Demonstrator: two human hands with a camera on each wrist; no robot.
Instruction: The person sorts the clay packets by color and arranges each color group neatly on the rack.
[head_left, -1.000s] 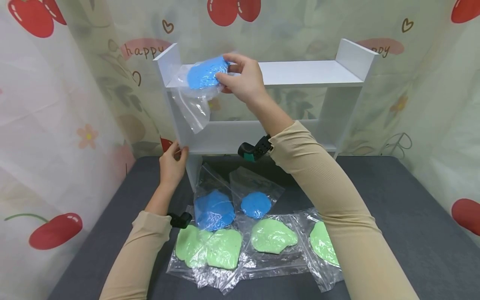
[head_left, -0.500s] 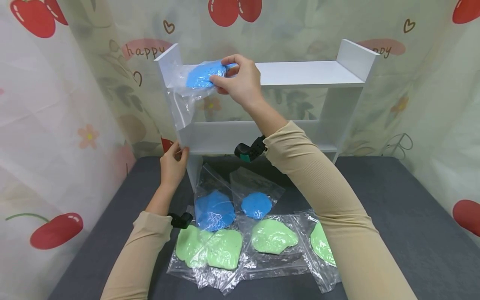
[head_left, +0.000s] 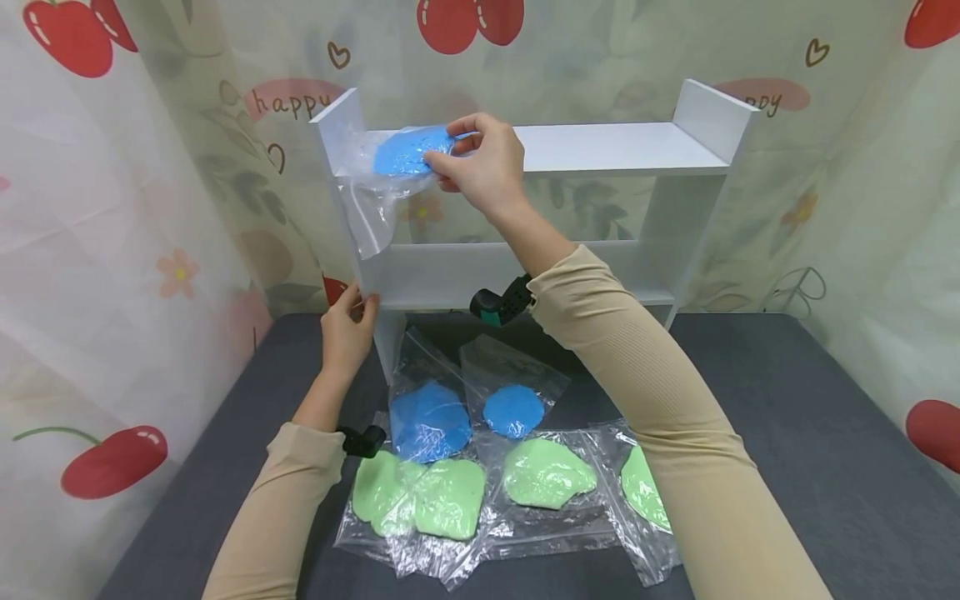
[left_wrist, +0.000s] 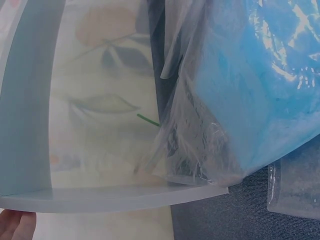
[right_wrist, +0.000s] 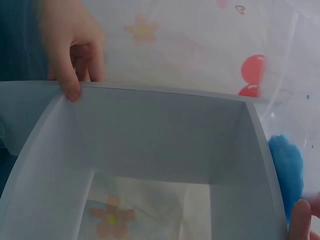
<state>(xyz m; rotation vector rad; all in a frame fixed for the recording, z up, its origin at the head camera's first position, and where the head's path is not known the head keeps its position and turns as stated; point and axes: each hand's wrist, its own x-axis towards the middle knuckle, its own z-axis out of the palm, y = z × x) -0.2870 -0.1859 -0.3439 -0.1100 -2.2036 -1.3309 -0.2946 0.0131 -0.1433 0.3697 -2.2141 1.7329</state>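
At the upper left of the white shelf rack (head_left: 600,146), my right hand (head_left: 483,167) pinches a clear plastic bag of blue clay-like material (head_left: 405,153) between thumb and fingers. The bag lies over the left part of the top board, its loose end hanging below the front edge. In the right wrist view, this bag's blue lump (right_wrist: 287,172) shows beside the rack, with fingertips (right_wrist: 300,217) on it. My left hand (head_left: 347,333) grips the rack's left side panel at the lower board. The right wrist view shows its thumb inside the panel and its fingers outside.
On the dark table (head_left: 787,433) below the rack lie bags with a larger blue lump (head_left: 430,421) and a smaller one (head_left: 513,411). Several bags of green lumps (head_left: 547,472) lie nearer, partly overlapping. A patterned curtain (head_left: 585,67) hangs behind.
My right hand has lowered the bagged blue clay-like material slightly onto the top board, and the bag's hanging end has swung left. My left hand stays on the rack.
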